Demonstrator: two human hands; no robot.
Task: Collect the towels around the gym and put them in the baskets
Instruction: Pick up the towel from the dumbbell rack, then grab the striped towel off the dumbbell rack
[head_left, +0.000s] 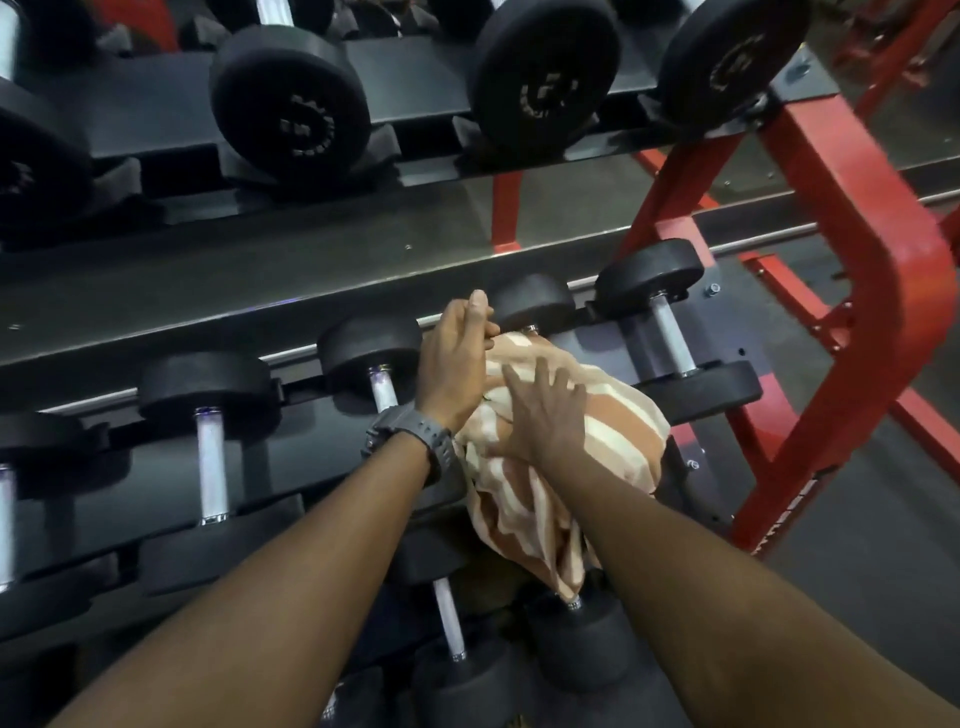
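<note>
Clearly soft and light, the striped towel (566, 441) bunches easily: left hand (454, 364) pinches its top, right hand (540, 415) presses flat-fingered.

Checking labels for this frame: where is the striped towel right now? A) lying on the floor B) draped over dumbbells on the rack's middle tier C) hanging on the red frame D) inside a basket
B: the striped towel lies over the small dumbbells on the middle tier, with the left hand gripping its top edge and the right hand spread flat on it.
</note>
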